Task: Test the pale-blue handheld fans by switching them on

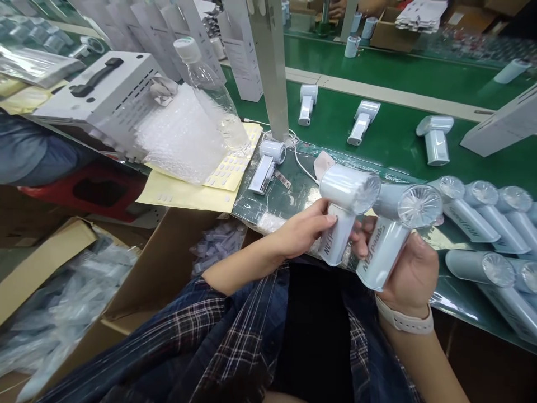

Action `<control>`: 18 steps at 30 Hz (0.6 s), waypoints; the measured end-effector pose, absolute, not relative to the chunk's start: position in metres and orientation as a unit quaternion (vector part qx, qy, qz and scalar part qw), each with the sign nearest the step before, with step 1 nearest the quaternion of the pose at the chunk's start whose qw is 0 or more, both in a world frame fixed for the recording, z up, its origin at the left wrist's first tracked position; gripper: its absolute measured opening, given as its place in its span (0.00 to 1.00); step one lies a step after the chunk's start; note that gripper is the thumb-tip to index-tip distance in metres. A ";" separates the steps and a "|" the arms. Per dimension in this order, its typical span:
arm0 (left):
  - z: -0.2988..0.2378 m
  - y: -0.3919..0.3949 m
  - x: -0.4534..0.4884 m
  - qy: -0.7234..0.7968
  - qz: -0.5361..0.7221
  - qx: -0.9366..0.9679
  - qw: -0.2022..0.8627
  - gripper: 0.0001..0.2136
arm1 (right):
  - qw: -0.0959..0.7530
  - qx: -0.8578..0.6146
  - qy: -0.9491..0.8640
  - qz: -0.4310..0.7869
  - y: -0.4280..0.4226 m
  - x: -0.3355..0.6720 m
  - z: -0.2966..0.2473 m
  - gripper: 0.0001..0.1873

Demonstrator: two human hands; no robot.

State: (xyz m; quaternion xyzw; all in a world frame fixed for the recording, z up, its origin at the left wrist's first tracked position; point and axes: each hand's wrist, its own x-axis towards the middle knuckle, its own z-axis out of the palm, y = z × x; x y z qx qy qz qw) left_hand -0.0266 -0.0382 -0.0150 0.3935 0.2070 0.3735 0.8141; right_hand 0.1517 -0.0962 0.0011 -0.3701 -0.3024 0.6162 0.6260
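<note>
In front of me at the bench edge, my left hand (pixel 304 228) is closed around the handle of a light blue handheld fan (pixel 344 193). A second handheld fan (pixel 388 246), also light blue and lettered on its handle, is gripped in my right hand (pixel 413 274). The two fans are side by side, heads up and handles slanting down toward me. Part of my right fingers is hidden behind the handles. Another handheld fan (pixel 268 162) lies on the glossy mat (pixel 247 208) beyond my left hand, with a white cable (pixel 302 162) nearby.
Several fans (pixel 482 204) lie in rows at the right. More fans (pixel 361 122) rest on the green conveyor (pixel 398 106) behind a metal post (pixel 271 73). At left are a plastic bottle (pixel 210 84), yellow label sheets (pixel 184 193), a white machine (pixel 104 95) and a carton (pixel 138 274).
</note>
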 end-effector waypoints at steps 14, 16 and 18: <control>-0.012 -0.027 -0.030 0.242 0.347 0.435 0.795 0.35 | 0.712 -0.478 -0.237 0.456 -0.094 0.155 -0.021 0.11; -0.011 -0.026 -0.031 0.246 0.340 0.451 0.788 0.34 | 0.711 -0.494 -0.234 0.443 -0.092 0.155 -0.024 0.10; -0.008 -0.026 -0.032 0.252 0.338 0.477 0.771 0.29 | 0.716 -0.497 -0.238 0.429 -0.092 0.156 -0.027 0.11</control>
